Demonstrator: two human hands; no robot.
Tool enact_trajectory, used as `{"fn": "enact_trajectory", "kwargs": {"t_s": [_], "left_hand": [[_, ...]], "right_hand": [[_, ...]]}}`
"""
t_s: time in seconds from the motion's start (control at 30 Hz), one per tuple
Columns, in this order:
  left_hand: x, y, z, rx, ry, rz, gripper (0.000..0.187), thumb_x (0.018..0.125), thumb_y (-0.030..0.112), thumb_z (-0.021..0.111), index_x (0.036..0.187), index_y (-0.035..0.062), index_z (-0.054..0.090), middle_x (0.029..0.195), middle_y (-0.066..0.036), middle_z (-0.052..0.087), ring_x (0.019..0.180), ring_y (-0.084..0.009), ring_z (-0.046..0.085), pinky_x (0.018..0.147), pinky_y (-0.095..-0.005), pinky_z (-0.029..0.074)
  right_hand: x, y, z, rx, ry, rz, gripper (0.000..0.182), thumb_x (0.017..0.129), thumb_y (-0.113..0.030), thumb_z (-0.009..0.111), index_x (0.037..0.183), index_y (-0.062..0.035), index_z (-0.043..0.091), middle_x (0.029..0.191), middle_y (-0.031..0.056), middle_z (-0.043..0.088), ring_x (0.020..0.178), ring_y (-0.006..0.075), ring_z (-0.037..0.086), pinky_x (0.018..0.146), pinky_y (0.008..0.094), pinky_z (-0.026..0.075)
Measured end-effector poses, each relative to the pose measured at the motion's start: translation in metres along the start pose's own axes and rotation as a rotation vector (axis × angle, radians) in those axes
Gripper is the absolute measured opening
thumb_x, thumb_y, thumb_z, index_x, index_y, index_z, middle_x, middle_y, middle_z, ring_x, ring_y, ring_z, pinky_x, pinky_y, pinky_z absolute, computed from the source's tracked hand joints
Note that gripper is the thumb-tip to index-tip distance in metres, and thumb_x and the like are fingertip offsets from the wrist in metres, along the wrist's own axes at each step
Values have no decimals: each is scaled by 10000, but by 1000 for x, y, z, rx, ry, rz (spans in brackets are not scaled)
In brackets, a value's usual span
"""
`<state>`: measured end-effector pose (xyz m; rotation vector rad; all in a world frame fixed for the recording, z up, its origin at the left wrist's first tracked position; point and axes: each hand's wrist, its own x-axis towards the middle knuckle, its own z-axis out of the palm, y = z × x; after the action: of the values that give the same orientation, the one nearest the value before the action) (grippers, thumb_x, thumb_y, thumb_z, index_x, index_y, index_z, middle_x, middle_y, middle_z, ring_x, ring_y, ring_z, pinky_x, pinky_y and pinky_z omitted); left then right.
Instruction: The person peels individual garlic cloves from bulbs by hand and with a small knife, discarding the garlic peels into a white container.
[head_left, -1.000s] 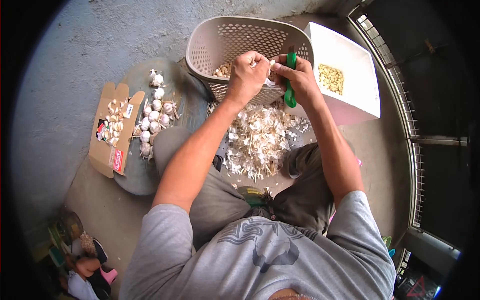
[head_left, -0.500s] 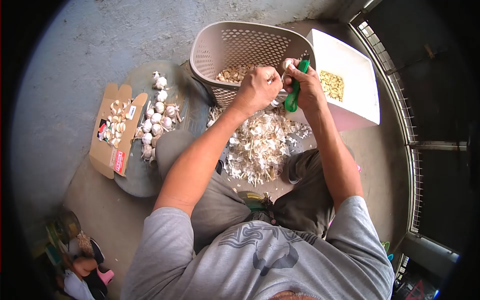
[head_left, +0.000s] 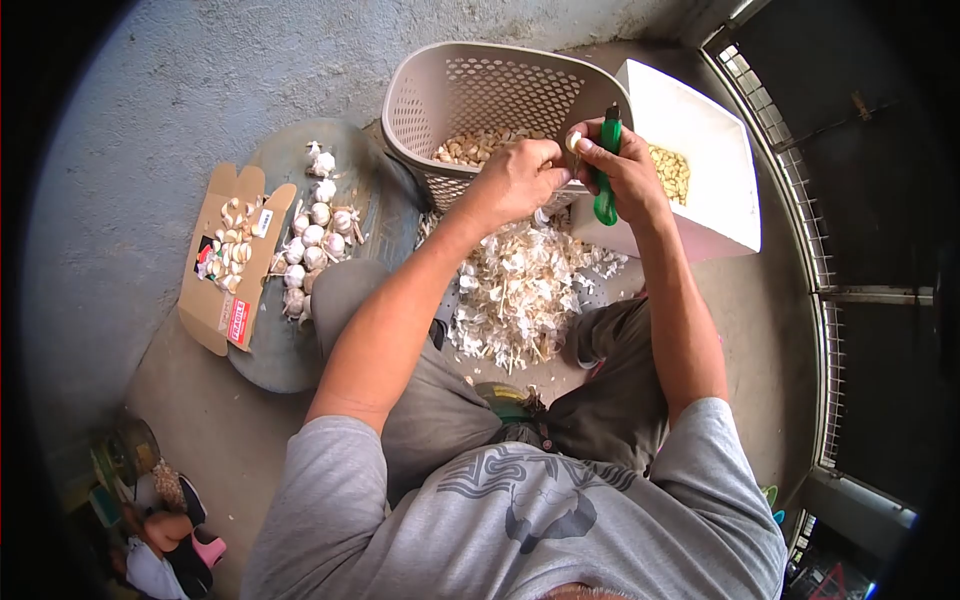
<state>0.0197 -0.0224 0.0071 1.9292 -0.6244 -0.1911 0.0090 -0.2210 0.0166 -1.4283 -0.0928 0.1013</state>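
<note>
My right hand (head_left: 632, 180) is closed around a green utility knife (head_left: 606, 207), its blade end pointing up. Between the thumb and forefinger of that hand is a pale garlic clove (head_left: 574, 141). Just left of the clove, my left hand (head_left: 520, 180) is closed in a pinch; whatever its fingertips grip is too small to make out. Both hands are over the near rim of a taupe perforated basket (head_left: 440, 172), which has unpeeled garlic cloves (head_left: 470, 150) inside. Beneath the hands lies a heap of garlic skins (head_left: 520, 290).
At the right stands a white foam box (head_left: 715, 150) with peeled cloves (head_left: 670, 172). On the left, a round grey stool (head_left: 275, 365) bears several garlic bulbs (head_left: 312, 236) and a cardboard piece (head_left: 205, 308) with loose cloves (head_left: 232, 250). A wall (head_left: 200, 100) runs behind.
The knife has shifted slightly right and turned more upright in my right hand. My left fingertips have moved a little right and down, to just below the clove.
</note>
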Motion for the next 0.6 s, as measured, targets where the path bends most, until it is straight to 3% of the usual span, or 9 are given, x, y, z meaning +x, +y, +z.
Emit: {"fn": "enact_trajectory", "kwargs": {"t_s": [0.2, 0.37, 0.47, 0.6], "left_hand": [[2, 7, -4, -118, 124, -79, 244, 1004, 216, 655, 974, -23, 697, 708, -37, 649, 649, -93, 631, 562, -286, 499], [3, 7, -10, -277, 111, -101, 257, 1004, 205, 642, 922, -27, 716, 719, -35, 660, 618, -87, 605, 569, -263, 490], [8, -6, -6, -577, 46, -144, 261, 1005, 192, 629, 910, -35, 717, 726, -39, 666, 606, -83, 589, 562, -254, 474], [7, -7, -5, -555, 101, -132, 227, 1003, 145, 621, 927, -49, 711, 730, -40, 666, 611, -77, 588, 554, -246, 466]], "right_hand": [[-7, -11, 14, -372, 2, -30, 154, 969, -148, 721, 1063, -29, 695, 766, -9, 669, 631, 46, 615, 493, 204, 437], [-5, -9, 13, -415, 9, -72, 124, 959, -117, 717, 1038, -22, 705, 771, -3, 676, 657, 57, 608, 540, 222, 469], [-7, -11, 13, -439, 11, -92, 121, 955, -105, 716, 1035, -15, 705, 772, 0, 676, 667, 58, 601, 556, 230, 474], [-9, -9, 17, -446, 32, -82, 121, 956, -86, 704, 1042, -1, 700, 773, 7, 675, 677, 60, 593, 574, 242, 475]]}}
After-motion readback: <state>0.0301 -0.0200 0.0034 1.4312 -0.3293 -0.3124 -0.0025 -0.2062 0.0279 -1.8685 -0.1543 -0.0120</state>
